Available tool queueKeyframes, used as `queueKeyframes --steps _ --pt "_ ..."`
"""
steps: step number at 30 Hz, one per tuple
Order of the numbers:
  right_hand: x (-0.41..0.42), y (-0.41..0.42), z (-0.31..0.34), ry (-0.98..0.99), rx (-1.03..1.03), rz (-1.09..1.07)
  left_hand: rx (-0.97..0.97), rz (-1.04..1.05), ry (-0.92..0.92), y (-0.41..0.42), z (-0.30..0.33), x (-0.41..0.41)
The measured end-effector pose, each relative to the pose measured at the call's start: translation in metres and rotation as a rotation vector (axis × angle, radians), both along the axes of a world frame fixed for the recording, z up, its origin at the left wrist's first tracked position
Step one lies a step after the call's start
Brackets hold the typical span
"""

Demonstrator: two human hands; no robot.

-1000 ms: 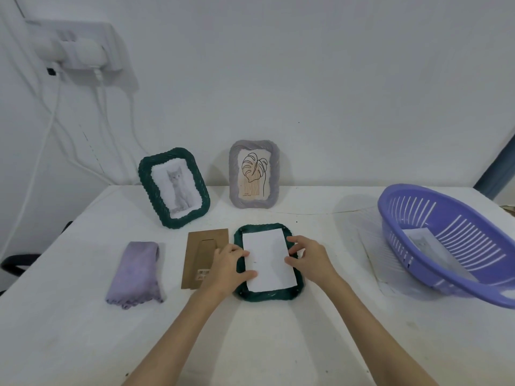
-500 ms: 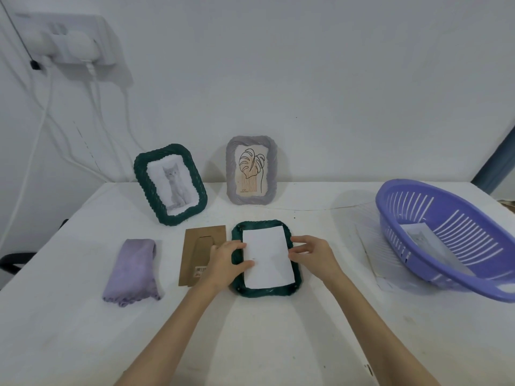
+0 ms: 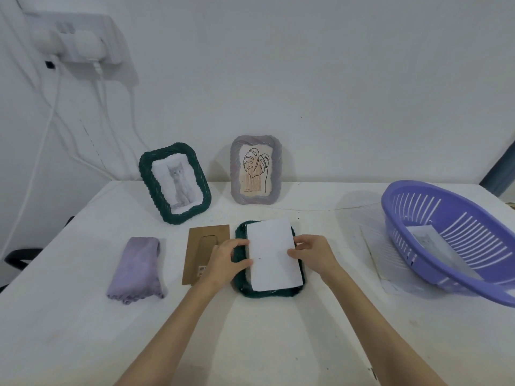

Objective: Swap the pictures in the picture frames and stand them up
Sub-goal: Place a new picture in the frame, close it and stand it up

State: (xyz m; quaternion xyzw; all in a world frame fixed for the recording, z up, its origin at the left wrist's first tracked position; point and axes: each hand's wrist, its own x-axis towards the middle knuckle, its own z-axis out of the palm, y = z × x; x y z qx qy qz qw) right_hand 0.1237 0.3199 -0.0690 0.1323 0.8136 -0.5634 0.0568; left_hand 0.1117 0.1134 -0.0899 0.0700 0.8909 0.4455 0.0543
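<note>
Face-down green frame (image 3: 267, 291) lies mid-worktop (image 3: 250, 344), white picture (image 3: 272, 257) on its back, skewed. My left hand (image 3: 225, 260) pinches the picture's left edge, my right hand (image 3: 313, 253) pinches the right edge. Risk: paper sits crooked, catches the rim, creases; brown backing board (image 3: 204, 247) then won't seat.

Dark green frame (image 3: 267, 291), lilac basket (image 3: 457, 246)
</note>
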Motion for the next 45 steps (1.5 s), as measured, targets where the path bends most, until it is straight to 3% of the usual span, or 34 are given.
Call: queueKeyframes --steps 15,31,45 --pt "-0.005 -0.002 0.001 0.007 -0.061 -0.099 0.232 0.041 0.016 -0.003 0.007 -0.011" --pt "-0.007 -0.007 -0.006 0.016 0.066 -0.033 0.063 -0.026 -0.019 -0.007 0.002 -0.01" --pt "-0.004 -0.007 -0.01 0.117 0.362 0.104 -0.124 -0.105 -0.029 -0.011 -0.003 -0.014"
